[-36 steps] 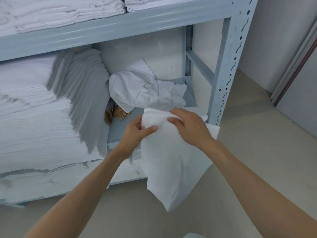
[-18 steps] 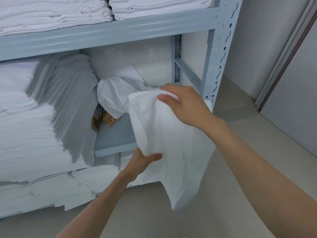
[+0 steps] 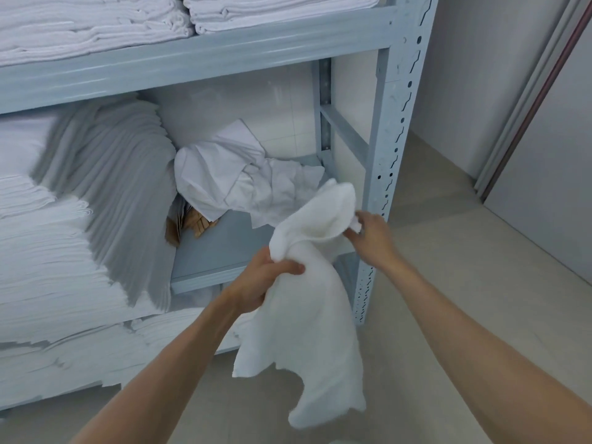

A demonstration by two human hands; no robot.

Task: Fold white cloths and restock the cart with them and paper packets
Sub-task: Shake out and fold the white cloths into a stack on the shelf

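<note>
Since 0.5 s ago the right hand (image 3: 371, 240) has slid outward, pinching the white cloth (image 3: 307, 302) corner; left hand (image 3: 266, 277) clenched below it bunches the edge, spreading it for folding.

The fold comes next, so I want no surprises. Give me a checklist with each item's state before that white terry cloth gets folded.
1. Left hand grips the white terry cloth: ok.
2. Right hand pinches the upper edge: ok.
3. Cloth spread flat between the hands: not ok, it hangs bunched.
4. Cloth clear of the floor: ok.
5. Bare space on the grey metal shelf: ok.
6. Cart within reach: cannot tell.
</note>
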